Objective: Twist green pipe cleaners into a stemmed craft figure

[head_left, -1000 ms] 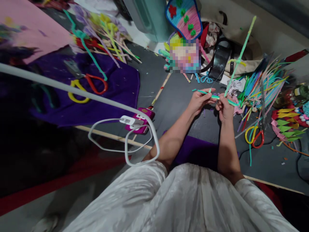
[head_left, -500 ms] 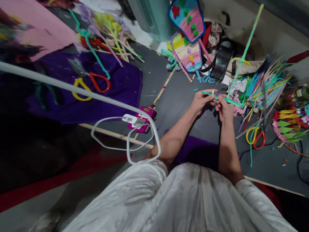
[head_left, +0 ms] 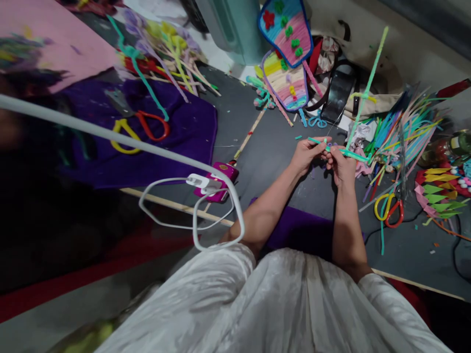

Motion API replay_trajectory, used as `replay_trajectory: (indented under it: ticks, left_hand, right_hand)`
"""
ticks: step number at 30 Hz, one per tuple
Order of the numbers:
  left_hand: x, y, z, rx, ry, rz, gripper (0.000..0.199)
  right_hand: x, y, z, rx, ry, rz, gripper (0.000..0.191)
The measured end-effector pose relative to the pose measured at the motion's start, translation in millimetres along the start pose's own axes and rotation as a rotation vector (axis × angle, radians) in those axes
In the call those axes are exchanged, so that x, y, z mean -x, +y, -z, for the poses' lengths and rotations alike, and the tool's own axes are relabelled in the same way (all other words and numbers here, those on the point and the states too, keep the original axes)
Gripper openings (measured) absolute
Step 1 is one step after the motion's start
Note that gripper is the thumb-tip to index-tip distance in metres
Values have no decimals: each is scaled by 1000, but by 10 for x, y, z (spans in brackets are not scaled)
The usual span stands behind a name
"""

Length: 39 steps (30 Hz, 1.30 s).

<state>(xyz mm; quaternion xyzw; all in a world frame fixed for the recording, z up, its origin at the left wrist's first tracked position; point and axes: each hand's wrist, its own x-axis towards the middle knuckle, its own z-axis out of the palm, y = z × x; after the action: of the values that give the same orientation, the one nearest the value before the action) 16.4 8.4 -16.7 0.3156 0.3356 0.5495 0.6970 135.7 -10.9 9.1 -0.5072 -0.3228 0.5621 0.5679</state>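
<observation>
Both hands are together over the grey table. My left hand (head_left: 306, 154) pinches the left end of a green pipe-cleaner piece (head_left: 356, 156). My right hand (head_left: 343, 165) grips the same piece close beside it, fingers closed. From the piece's right part a long green-to-yellow fuzzy stem (head_left: 372, 73) rises away from me, with a short yellow cross-piece (head_left: 368, 97) around it. Small purple bits show between the fingertips; their shape is too small to tell. Just right of my right hand lies a pink fuzzy piece (head_left: 364, 167).
A pile of coloured pipe cleaners (head_left: 408, 132) and scissors (head_left: 394, 211) lie at the right. Two colourful fans (head_left: 285, 81) lie behind the hands. At left are a purple cloth (head_left: 191, 127), more scissors (head_left: 152, 126), a magenta box (head_left: 225, 179) and a white cable (head_left: 147, 142).
The long stem's top has tipped a little down and left. Both hands keep nearly the same place and grip. At the far left, a dark blurred shape has shifted.
</observation>
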Motion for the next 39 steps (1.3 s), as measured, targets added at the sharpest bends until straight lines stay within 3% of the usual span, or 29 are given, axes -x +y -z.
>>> replay_trajectory:
  ticks: [14, 25, 39]
  left_hand:
    - [-17, -17, 26, 68, -75, -18, 39]
    - [-23, -15, -13, 176, 38, 85, 29]
    - [-44, -42, 24, 327, 10, 213, 29]
  right_hand:
    - [-7, 37, -19, -14, 39, 35, 33]
    - [-22, 74, -37, -13, 96, 98, 32]
    - [2, 125, -38, 41, -9, 145, 24]
